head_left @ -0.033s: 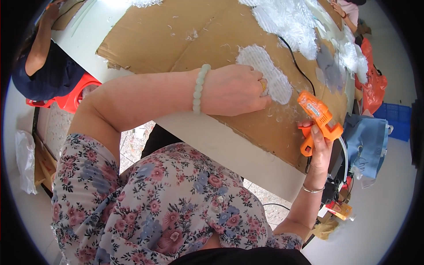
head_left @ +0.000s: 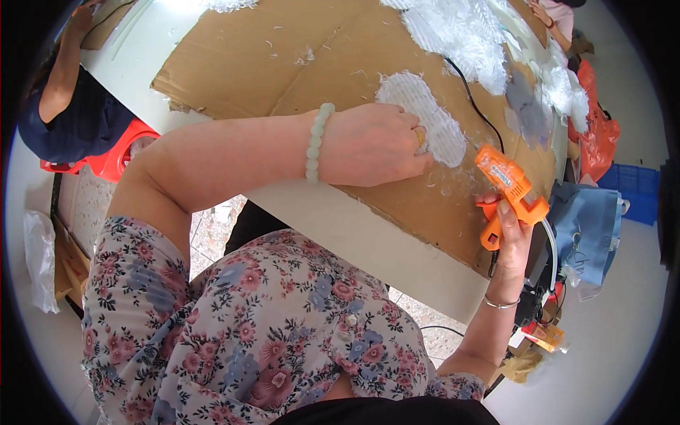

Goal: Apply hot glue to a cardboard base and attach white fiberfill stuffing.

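Observation:
In my right hand [head_left: 511, 228] is an orange hot glue gun [head_left: 501, 177], its nozzle pointing up and left toward a white ribbed, oval pad [head_left: 425, 117]. The fingers wrap its handle and trigger. The pad lies flat on a brown cardboard sheet [head_left: 276, 67], with frayed clear strands round its edge. My left hand [head_left: 372, 145], back upward, covers the pad's near left edge. Its fingers curl downward and their tips are hidden, so what they pinch, if anything, does not show. Wisps of clear glue lie between the pad and the nozzle.
A heap of white fringed pieces [head_left: 460, 42] covers the far right, with a black cord [head_left: 471, 95] running beside it. Right of the table hang a blue bag [head_left: 584, 227] and a red plastic bag [head_left: 598, 131]. Co-workers' arms [head_left: 60, 85] show at the far corners.

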A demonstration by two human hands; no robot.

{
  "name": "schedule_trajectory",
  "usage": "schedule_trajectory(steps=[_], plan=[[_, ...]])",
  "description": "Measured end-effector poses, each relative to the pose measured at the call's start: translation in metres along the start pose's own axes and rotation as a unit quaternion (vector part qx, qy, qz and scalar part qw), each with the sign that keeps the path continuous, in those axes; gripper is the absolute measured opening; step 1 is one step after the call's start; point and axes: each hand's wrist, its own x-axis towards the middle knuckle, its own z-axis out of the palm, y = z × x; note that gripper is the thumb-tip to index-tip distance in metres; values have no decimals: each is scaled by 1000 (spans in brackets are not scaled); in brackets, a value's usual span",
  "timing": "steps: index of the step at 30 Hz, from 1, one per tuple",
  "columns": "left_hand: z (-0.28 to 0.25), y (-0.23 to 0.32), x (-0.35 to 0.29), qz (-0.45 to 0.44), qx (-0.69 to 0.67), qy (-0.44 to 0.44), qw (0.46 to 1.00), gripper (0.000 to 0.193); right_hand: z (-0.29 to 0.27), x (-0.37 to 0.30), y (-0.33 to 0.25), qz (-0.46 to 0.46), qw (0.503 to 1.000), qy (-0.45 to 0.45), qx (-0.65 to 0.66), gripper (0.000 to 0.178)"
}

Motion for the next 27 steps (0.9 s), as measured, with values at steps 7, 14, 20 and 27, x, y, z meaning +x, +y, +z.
schedule_trajectory(steps=[7, 14, 20, 27], plan=[[-4, -3, 2, -7, -22, 13, 1000, 27, -7, 10, -5, -25, 998, -19, -46, 35], [-8, -2, 9, -16, -34, 14, 999, 29, -13, 3, -5, 8, 995, -17, -100, 35], [-1, -3, 10, -9, -23, 58, 998, 23, -18, 3, -1, 26, 991, -12, -130, 34], [0, -4, 10, 2, -15, 104, 994, 19, -10, 4, -6, 8, 985, -14, -169, 32]])
